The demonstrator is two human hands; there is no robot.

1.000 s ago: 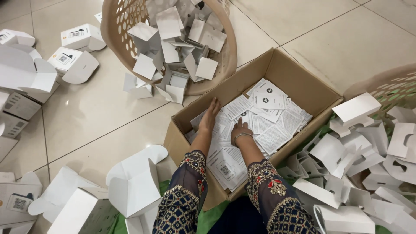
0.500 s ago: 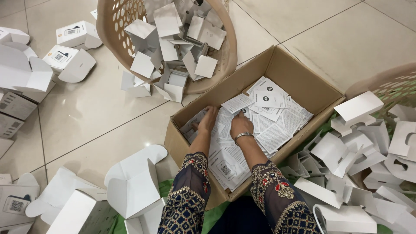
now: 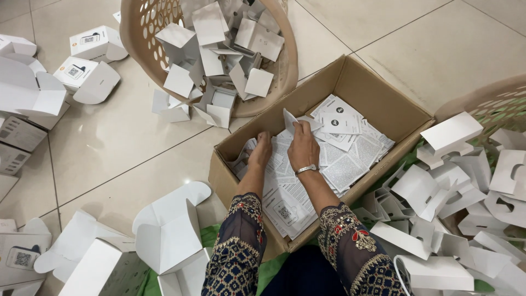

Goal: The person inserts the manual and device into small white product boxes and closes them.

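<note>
Fingertips of my right grip (image 3: 303, 147) pinched a folded white leaflet (image 3: 289, 119), lifting its corner upright off the heap. My left grip (image 3: 261, 152) lay flat and loosely open just beside it, holding nothing, pressed on the pile of printed leaflets (image 3: 339, 164). That pile filled the cardboard box (image 3: 383, 104), whose long side ran away from me toward the upper right. The leaflet stood nearer my right grip. A tan basket of white cartons (image 3: 219, 49) sat beyond the box on the floor.

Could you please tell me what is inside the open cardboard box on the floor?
The cardboard box holds a loose heap of printed paper leaflets. The left hand and right hand rest among them. The box bottom beneath is covered.
</note>
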